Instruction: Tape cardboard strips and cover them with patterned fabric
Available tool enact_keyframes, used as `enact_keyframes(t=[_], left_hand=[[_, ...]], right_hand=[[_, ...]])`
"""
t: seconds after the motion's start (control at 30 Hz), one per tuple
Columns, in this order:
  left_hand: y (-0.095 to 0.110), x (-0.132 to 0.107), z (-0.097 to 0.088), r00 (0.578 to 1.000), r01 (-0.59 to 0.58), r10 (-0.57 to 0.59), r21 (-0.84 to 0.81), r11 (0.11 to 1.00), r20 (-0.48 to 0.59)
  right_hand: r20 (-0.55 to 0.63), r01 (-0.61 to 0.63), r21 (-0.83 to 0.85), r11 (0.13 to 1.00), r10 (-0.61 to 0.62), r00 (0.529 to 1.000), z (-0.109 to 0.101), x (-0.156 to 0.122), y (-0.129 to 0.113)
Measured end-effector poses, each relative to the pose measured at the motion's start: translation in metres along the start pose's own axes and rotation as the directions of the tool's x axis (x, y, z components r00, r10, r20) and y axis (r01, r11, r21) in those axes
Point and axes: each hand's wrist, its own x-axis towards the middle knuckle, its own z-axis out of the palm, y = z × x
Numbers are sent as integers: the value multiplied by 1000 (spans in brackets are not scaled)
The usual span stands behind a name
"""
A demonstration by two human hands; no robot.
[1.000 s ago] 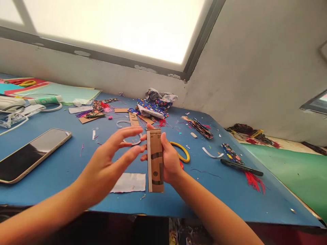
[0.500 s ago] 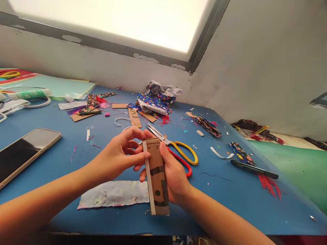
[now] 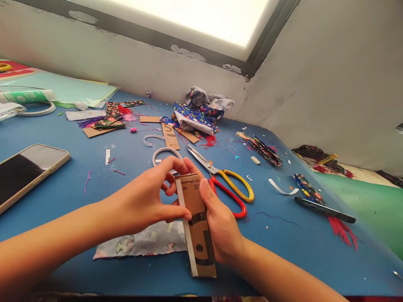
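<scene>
A narrow strip of brown cardboard (image 3: 197,235) with black print stands tilted between my hands. A white tape strip (image 3: 189,245) runs along its left edge. My right hand (image 3: 222,220) grips the cardboard from the right, thumb on its front face. With curled fingers behind the top left edge and the thumb on the tape, my left hand (image 3: 157,195) pinches the same piece. Beneath them a piece of grey-backed cloth (image 3: 141,241) lies flat on the table, partly hidden by the cardboard and left hand. Scissors (image 3: 225,178) with red and yellow handles lie just beyond my right hand.
On the blue table (image 3: 126,277) are a phone (image 3: 31,176) at left, a tape roll (image 3: 154,157), crumpled patterned cloth (image 3: 201,113), cardboard pieces (image 3: 171,138), a black pen (image 3: 324,209) and a tasselled cloth strip (image 3: 308,188) at right. A wall rises behind.
My left thumb has slid down along the taped edge of the cardboard. The camera view has shifted a little, and both hands still hold the piece.
</scene>
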Motion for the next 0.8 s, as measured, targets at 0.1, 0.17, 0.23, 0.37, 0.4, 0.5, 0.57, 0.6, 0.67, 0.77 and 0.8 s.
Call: enact_keyframes(t=[0.1,0.17,0.23,0.37,0.4,0.5,0.57,0.6,0.67,0.77,0.8], left_hand=[[-1,-1,1,998,-20,17,47,999,64],[-2,-1,2,995,-12,6,51,999,104],[-4,-1,4,995,-14,8,65,998,98],[-10,-2,8,996,-80,79,28,996,41],[-12,-2,10,995,-90,89,16,996,36],[-15,-3,14,997,-51,52,-16,999,48],[-15,-4,17,998,-22,25,-50,999,61],[-15,-4,19,997,-13,18,-72,997,72],[-13,-4,21,988,40,-24,-100,994,154],[-7,-4,25,905,214,-175,-58,975,388],[-5,-5,25,870,265,-214,-54,963,444]], right_hand=[[-32,-4,1,1000,4,999,0,-1,2],[-61,-11,18,1000,12,998,0,-1,2],[-77,-15,55,998,20,997,1,-1,1],[-101,14,104,995,-4,995,5,-2,-2],[-109,32,107,994,-20,994,7,-3,-3],[-122,109,124,986,-94,988,10,-4,-5],[-132,160,133,978,-142,981,11,-4,-6],[-138,177,139,974,-157,978,12,-4,-7],[-149,191,165,968,-167,975,12,-4,-8],[-196,249,175,953,-214,957,12,-4,-13],[-215,274,162,948,-237,947,12,-3,-16]])
